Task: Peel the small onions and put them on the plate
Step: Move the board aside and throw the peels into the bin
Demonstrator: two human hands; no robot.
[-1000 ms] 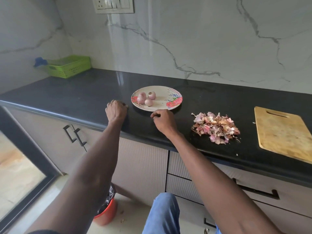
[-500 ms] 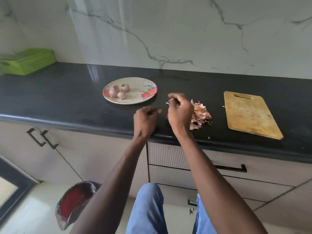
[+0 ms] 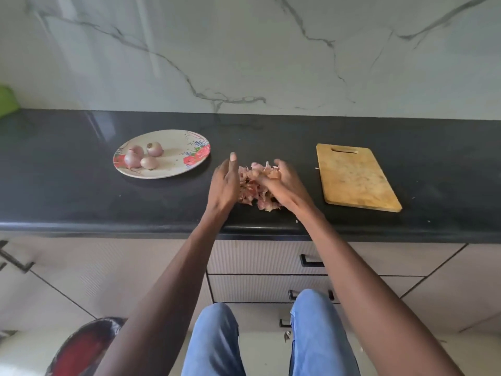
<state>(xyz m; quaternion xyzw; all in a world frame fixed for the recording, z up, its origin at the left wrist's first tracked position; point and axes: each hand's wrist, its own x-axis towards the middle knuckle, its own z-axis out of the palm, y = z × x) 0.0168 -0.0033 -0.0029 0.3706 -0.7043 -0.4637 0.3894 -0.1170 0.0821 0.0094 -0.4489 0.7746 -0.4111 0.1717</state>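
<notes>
Two hands of yours meet over the black countertop (image 3: 81, 202), the biggest surface before you, running under the marble wall. On it, to your right, lies the wooden cutting board (image 3: 355, 177), flat and apart from everything else. To your left sits the oval floral plate (image 3: 187, 147), carrying four peeled small onions (image 3: 141, 158) clustered at its left end. Between plate and board lies the pile of onion skins (image 3: 253, 189). Your left hand (image 3: 224, 184) stands edge-on against the pile's left side, fingers straight and released. Your right hand (image 3: 282, 183) lies on the pile's right side, fingers curled into the skins, grasping some of them. Below the counter edge, your knees in blue jeans (image 3: 214, 340) show.
</notes>
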